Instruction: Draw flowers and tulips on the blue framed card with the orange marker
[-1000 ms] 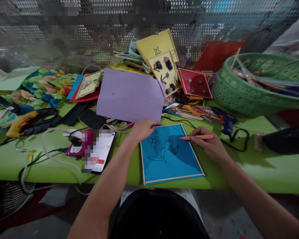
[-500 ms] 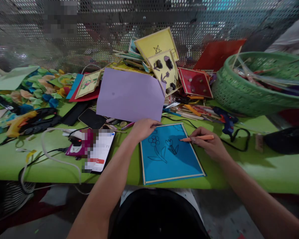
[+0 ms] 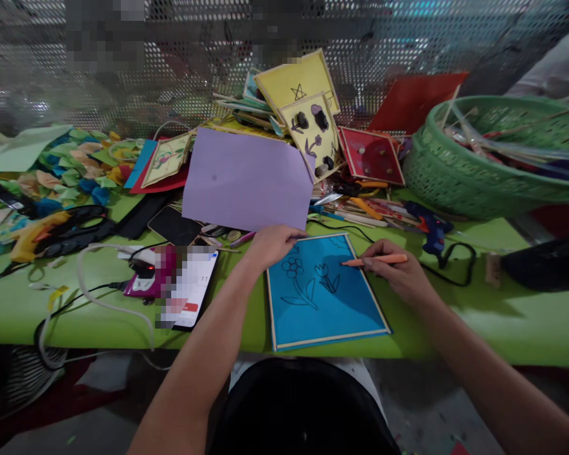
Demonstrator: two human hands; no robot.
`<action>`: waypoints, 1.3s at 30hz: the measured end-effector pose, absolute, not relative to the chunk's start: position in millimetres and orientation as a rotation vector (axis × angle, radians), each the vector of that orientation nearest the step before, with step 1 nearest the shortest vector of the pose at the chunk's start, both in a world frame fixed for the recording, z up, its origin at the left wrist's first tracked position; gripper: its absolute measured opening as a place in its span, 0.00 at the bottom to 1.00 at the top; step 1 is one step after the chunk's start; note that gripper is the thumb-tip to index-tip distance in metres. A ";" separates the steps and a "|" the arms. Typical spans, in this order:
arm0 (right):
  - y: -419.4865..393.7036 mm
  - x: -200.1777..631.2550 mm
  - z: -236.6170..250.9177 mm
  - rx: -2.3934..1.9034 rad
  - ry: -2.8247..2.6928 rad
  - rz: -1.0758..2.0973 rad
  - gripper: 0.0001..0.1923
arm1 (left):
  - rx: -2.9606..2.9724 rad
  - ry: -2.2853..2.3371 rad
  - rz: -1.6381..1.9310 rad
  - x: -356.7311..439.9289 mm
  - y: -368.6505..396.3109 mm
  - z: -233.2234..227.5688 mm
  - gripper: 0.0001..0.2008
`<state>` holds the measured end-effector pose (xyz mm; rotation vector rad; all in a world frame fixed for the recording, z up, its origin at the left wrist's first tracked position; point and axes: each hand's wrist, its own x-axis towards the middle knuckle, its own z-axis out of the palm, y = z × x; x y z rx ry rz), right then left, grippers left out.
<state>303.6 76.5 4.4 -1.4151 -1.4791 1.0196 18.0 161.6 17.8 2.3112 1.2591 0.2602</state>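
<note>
A blue card edged with thin wooden sticks lies on the green table in front of me, bearing black line drawings of two flowers and a small cloud shape in the top right corner. My left hand is at its upper left edge, closed on the frame, with its fingertips partly hidden. Between the thumb and fingers of my right hand is an orange pen. Its dark tip points left and meets the card just right of the tulip drawing, or hovers very close to it.
A purple sheet leans behind the card, beside framed pictures. A green basket and a glue gun stand to the right. Leftward are a phone, a magenta power strip, cables and paper scraps.
The orange pen's tip has shifted slightly left over the card, and the pen lies a little flatter. My left hand and the card have stayed put.
</note>
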 end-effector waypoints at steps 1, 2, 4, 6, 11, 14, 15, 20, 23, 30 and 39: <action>76.4 303.7 4.3 -1.416 -1.482 1.016 0.17 | 2.312 1.259 0.262 18.0 161.7 17.9 0.19; 76.3 303.8 4.0 -1.416 -1.486 1.015 0.17 | 2.312 1.259 0.264 18.0 161.7 18.0 0.19; 76.1 304.0 3.5 -1.413 -1.488 1.027 0.17 | 2.310 1.259 0.267 18.0 161.5 18.1 0.20; 76.0 303.8 3.8 -1.409 -1.481 1.042 0.17 | 2.306 1.260 0.260 18.0 161.4 18.4 0.20; 76.8 302.5 7.3 -1.424 -1.501 1.027 0.18 | 2.314 1.268 0.257 17.8 161.5 18.8 0.19; 77.1 302.3 8.6 -1.427 -1.501 1.016 0.19 | 2.320 1.259 0.263 17.7 161.9 17.7 0.19; 77.2 302.4 8.7 -1.429 -1.495 1.001 0.18 | 2.322 1.257 0.267 17.6 162.0 17.2 0.19; 77.4 302.6 8.1 -1.430 -1.497 0.963 0.16 | 2.327 1.256 0.276 17.7 161.4 16.6 0.19; 77.5 302.8 6.8 -1.436 -1.495 0.970 0.16 | 2.314 1.258 0.274 17.8 160.7 18.1 0.19; 78.1 303.1 4.7 -1.447 -1.518 0.963 0.16 | 2.312 1.264 0.264 18.0 161.5 17.7 0.19; 77.9 302.7 7.0 -1.447 -1.503 0.969 0.13 | 2.322 1.252 0.288 17.5 161.7 16.2 0.19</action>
